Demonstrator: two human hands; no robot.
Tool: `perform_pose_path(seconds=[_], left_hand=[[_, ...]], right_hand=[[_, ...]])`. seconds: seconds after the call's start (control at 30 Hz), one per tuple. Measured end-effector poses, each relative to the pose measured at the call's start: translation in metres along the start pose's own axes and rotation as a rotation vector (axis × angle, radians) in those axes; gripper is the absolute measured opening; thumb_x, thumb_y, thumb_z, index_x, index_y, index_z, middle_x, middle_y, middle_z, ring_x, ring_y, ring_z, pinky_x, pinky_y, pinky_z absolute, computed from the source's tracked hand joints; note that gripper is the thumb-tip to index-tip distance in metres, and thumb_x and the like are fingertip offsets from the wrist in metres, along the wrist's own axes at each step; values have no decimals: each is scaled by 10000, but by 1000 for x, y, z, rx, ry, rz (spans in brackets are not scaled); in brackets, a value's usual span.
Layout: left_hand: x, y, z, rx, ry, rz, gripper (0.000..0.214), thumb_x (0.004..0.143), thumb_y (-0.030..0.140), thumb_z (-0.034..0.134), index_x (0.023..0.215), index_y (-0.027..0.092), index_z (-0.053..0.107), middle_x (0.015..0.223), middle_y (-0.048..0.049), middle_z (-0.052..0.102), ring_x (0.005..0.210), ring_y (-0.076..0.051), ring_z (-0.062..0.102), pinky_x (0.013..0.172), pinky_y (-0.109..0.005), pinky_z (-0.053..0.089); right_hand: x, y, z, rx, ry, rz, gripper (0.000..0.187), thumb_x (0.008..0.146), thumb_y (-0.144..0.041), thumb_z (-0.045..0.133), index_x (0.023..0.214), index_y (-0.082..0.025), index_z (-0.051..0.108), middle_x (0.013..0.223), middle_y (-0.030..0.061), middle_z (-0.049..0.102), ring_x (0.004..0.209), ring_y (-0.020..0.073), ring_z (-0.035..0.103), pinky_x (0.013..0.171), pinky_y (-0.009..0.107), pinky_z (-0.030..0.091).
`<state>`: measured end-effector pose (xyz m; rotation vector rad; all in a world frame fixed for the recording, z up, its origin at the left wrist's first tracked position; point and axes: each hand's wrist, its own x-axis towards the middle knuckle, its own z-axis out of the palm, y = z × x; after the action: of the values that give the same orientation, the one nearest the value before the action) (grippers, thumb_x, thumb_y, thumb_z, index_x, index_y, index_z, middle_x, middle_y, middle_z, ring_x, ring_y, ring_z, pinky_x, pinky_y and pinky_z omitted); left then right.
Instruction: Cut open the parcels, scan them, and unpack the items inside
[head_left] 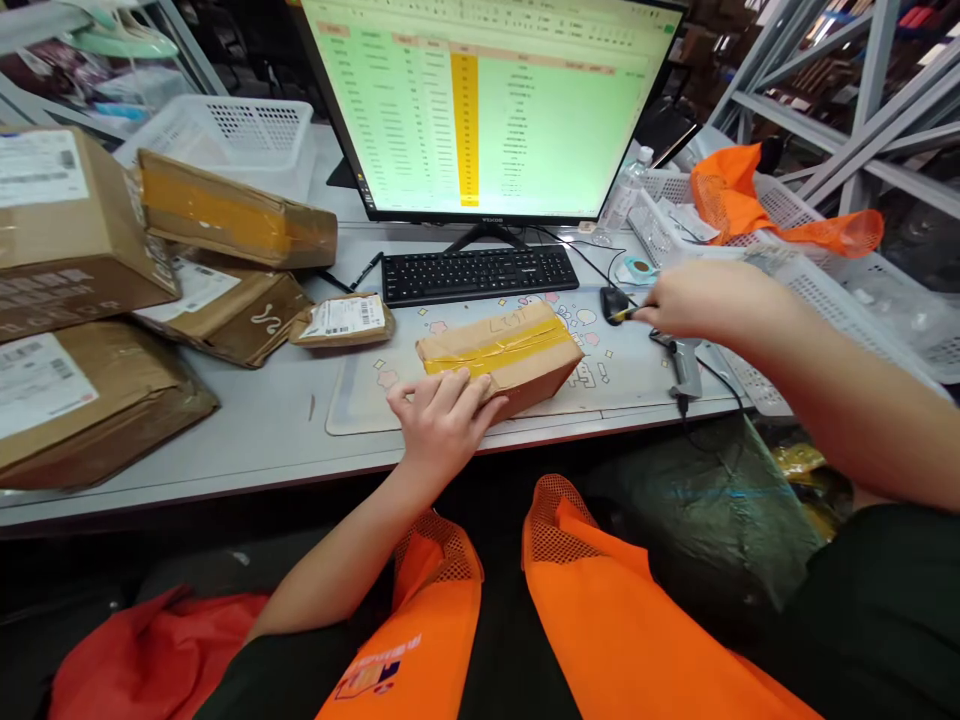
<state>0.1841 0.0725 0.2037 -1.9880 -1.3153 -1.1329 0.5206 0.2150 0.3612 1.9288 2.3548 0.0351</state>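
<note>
A brown cardboard parcel [501, 355] sealed with yellow tape lies on the desk mat in front of the keyboard. My left hand [442, 420] rests on its near left corner, fingers laid flat and spread on the box. My right hand [694, 300] is out to the right above the desk's edge, fingers pinched around a small dark and yellow object [625, 314] that I cannot name. Just under that hand a grey barcode scanner [684, 365] lies on the desk, and a black mouse [613, 300] sits to the left of it.
A monitor [487, 100] with a green spreadsheet stands behind a black keyboard [478, 272]. Several brown parcels [75, 300] are stacked at the left, a small one [345, 320] by the keyboard. White baskets [825, 280], a bottle [622, 195] and orange cloth [742, 195] fill the right.
</note>
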Motion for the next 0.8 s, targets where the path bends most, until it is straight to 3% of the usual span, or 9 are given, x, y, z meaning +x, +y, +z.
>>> perform_pose_path(seconds=[0.07,0.13,0.23,0.33,0.4,0.47,0.53,0.67,0.8], left_hand=[[5,-3,-10,-7,-57,10,189,995,410,754,1045,228,750,1024,-64,793,901,-265,656,901,-450,277],[24,-10,-18,-33,-189,47,239,1034,431,681,970,214,756,954,-65,774,875,-263,645,912,-468,297],[79,-23,-7,-98,-479,130,390,1074,446,549,863,189,752,898,-91,730,886,-278,634,907,-474,369],[141,-27,41,-293,-714,281,380,1062,422,497,1167,186,775,1241,-132,722,1143,-307,629,991,-447,434],[169,-24,81,-492,-898,367,413,1055,405,463,1273,206,752,1403,-123,676,1293,-291,595,1073,-404,437],[180,-20,113,-646,-1041,340,436,1054,405,428,1215,185,768,1333,-133,713,1256,-267,634,1066,-359,463],[181,-18,131,-756,-1057,241,435,1045,413,424,1084,168,781,1197,-137,746,1136,-248,684,1023,-335,493],[175,-21,132,-943,-976,107,359,978,450,519,821,197,718,1078,-105,720,1061,-236,688,1012,-338,507],[176,-26,122,-1105,-1058,-86,311,764,420,721,664,214,511,924,-60,660,984,-246,671,914,-368,544]], right_hand=[[0,37,21,-27,-98,168,340,924,-463,745,872,-139,832,877,206,749,890,312,684,866,464,485],[-2,53,52,36,-119,238,367,986,-429,664,1130,-139,836,1084,238,768,1031,347,697,926,462,488],[-5,39,103,230,-48,253,455,1012,-406,609,1365,-159,752,1221,208,761,1160,360,697,995,436,513],[-4,-1,134,373,37,225,482,1030,-388,555,1403,-127,714,1337,198,722,1280,332,662,1091,406,500],[-6,-32,138,464,126,145,515,1089,-408,414,1427,-123,678,1446,174,666,1356,271,619,1147,365,470],[-13,-64,135,659,225,16,565,1108,-471,349,1436,-126,653,1449,162,662,1347,247,622,1152,365,477],[-23,-94,132,845,328,-86,594,1064,-557,458,1435,-131,642,1395,175,684,1301,278,644,1137,408,498],[-35,-128,135,934,543,-98,552,1000,-534,580,1399,-155,631,1377,197,664,1319,313,608,1180,460,457],[-26,-117,134,1019,537,-229,412,976,-533,613,1230,-210,597,1328,170,643,1292,300,597,1151,464,459]])
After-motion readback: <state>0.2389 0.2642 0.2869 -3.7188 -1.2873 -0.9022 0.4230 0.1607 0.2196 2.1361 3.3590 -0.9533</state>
